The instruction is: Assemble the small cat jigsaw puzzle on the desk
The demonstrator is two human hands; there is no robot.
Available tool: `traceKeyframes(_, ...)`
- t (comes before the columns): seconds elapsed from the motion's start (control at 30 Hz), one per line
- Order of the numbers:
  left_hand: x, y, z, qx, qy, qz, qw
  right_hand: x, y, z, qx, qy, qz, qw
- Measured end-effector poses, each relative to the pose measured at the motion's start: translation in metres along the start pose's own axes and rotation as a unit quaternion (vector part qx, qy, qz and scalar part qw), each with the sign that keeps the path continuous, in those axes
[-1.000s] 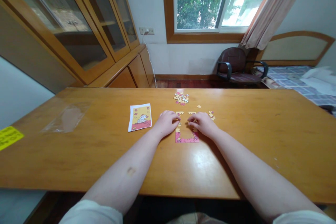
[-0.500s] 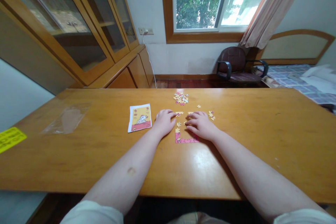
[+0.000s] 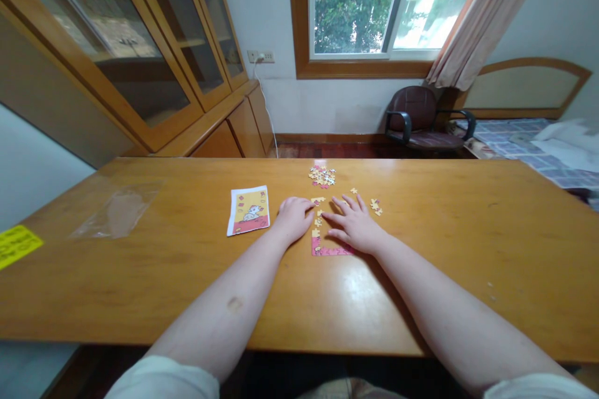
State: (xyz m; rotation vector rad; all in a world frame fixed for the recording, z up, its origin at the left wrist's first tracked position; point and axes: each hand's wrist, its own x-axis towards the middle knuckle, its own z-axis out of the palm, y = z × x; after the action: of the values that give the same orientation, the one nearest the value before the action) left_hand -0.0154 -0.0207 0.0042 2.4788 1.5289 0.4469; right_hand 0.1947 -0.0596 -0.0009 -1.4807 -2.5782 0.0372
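Daylight from a wide window (image 3: 374, 0) is falling across a long wooden table (image 3: 468, 249), where a small jigsaw is being put together near the middle. Its started part, a pink-edged puzzle frame (image 3: 330, 250), is lying flat just in front of the person, probably so that both hands can work on it at once. The right hand (image 3: 354, 224) is resting palm down over the frame's upper right part, its fingers spread apart and lying flat on the wood, holding nothing that can be seen; it is likely pressing pieces level. The left hand (image 3: 294, 218) is sitting just beside the frame's left edge with its fingers curled loosely together, and whether a piece is pinched under them cannot be told. A few loose pieces (image 3: 375, 206) are lying near the right hand, and a larger pile of pieces (image 3: 322, 176) is waiting farther back, within reach. The reference picture card (image 3: 249, 210) is lying face up just left of the left hand, likely for easy checking. A clear plastic bag (image 3: 118, 212) is lying well apart at the left.
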Motion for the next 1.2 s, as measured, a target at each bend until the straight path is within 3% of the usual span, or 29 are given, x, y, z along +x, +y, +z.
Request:
traceKeyframes(0.13, 0.0, 0.001, -0.002, -0.019, 0.022, 0.02, 0.999, 0.001, 0.01, -0.005, 0.011, 0.03, 0.045, 0.998)
traceKeyframes(0.27, -0.001, 0.001, 0.0, -0.014, 0.003, 0.051, 0.999, 0.0, 0.021, -0.009, 0.031, 0.038, 0.098, 0.994)
traceKeyframes(0.57, 0.001, 0.0, 0.002, -0.032, -0.029, 0.038, 0.998, 0.0, 0.021, -0.007, 0.025, 0.044, 0.109, 0.993)
traceKeyframes(0.63, 0.0, 0.0, 0.0, -0.041, -0.011, 0.029, 0.999, -0.002, 0.027, -0.013, -0.001, 0.062, 0.16, 0.985)
traceKeyframes(0.73, -0.002, 0.003, -0.004, -0.051, 0.015, 0.04, 0.998, -0.009, 0.048, -0.025, -0.052, 0.086, 0.307, 0.946)
traceKeyframes(0.87, -0.003, 0.006, -0.005, -0.048, -0.018, 0.078, 0.996, -0.018, 0.074, -0.033, -0.063, 0.061, 0.417, 0.904)
traceKeyframes(1.0, -0.002, 0.005, -0.003, -0.027, -0.044, 0.068, 0.996, -0.017, 0.08, -0.028, -0.052, 0.024, 0.421, 0.905)
traceKeyframes(1.2, -0.001, 0.002, -0.004, 0.003, -0.037, 0.054, 0.998, -0.011, 0.08, -0.019, -0.033, -0.012, 0.38, 0.924)
